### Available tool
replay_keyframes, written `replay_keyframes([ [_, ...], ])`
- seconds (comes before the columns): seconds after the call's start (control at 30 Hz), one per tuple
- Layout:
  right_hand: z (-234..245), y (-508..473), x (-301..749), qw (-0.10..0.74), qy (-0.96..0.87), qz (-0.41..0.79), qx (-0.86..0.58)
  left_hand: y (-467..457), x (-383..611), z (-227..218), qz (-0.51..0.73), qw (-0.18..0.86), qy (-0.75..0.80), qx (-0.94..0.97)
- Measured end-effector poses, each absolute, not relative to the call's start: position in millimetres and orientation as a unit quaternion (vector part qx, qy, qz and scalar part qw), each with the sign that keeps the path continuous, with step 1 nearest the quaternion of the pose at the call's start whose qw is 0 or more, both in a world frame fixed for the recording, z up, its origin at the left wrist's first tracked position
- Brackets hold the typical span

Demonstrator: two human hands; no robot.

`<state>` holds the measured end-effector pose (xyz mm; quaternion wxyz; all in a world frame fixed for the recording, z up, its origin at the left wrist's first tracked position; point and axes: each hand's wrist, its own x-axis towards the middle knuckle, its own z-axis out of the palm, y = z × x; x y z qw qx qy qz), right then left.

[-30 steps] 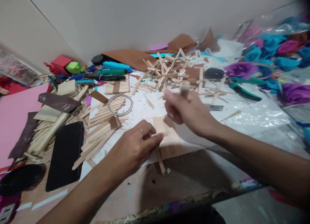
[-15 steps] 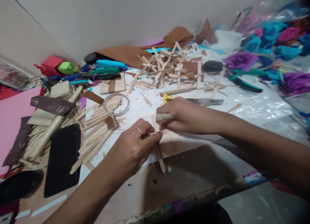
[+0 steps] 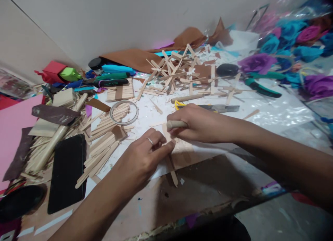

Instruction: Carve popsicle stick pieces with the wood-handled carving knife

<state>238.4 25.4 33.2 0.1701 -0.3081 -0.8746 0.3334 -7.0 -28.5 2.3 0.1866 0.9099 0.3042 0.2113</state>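
Note:
My left hand [image 3: 147, 152], with a ring on one finger, presses thumb and fingertips on a flat wooden craft stick [image 3: 173, 175] whose near end sticks out towards me. Close beside it, my right hand [image 3: 191, 123] is wrapped around a thick, rounded tan rod [image 3: 177, 124]. The rod's other end is hidden in the fist, so I cannot tell if it is a tool's handle. A pale flat piece [image 3: 164, 131] lies under the hands on the white sheet [image 3: 145, 117]. Just beyond the right hand lies a cutter [image 3: 223, 108] with a grey blade and a yellow part.
Left of the hands are fanned craft sticks [image 3: 101, 157], a tape ring [image 3: 124, 122] and a black phone [image 3: 67, 173]. Joined sticks [image 3: 173, 72] pile up at the back. Green-handled pliers [image 3: 262, 88] and paper flowers [image 3: 257, 63] lie right. The table edge [image 3: 208, 211] runs in front.
The view has shifted very slightly. Both hands keep nearly the same place and grip; nothing has been taken up or let go.

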Motion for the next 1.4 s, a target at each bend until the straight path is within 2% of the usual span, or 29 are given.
replay_keyframes([
  [0.27,34.3,25.0,238.2,0.173,-0.873,0.330,-0.314,-27.5,-8.2,9.0,0.212,0.139,0.256,0.933],
  [0.4,32.0,24.1,237.5,0.182,-0.863,0.351,-0.313,-27.8,-8.3,8.8,0.213,0.160,0.257,0.929],
  [0.47,34.0,22.7,235.8,0.244,-0.830,0.372,-0.336,-29.1,-7.2,6.4,0.212,0.205,0.296,0.908],
  [0.6,53.0,16.4,231.8,0.484,-0.629,0.453,-0.406,-31.9,-2.1,7.4,0.208,0.310,0.422,0.826],
  [0.67,64.9,11.6,230.8,0.520,-0.538,0.549,-0.373,-32.3,-0.1,11.7,0.195,0.321,0.429,0.821],
  [0.8,73.2,3.2,229.1,0.484,-0.473,0.672,-0.302,-32.7,-1.7,15.6,0.188,0.303,0.418,0.835],
  [0.93,61.5,-0.8,225.8,0.432,-0.462,0.736,-0.242,-34.4,-5.5,8.8,0.181,0.295,0.416,0.841],
  [1.1,46.2,-5.6,221.7,0.428,-0.473,0.749,-0.179,-34.2,-2.2,11.0,0.185,0.326,0.430,0.821],
  [1.4,41.8,-8.1,219.4,0.452,-0.455,0.745,-0.183,-33.0,7.0,31.7,0.156,0.396,0.487,0.763],
])
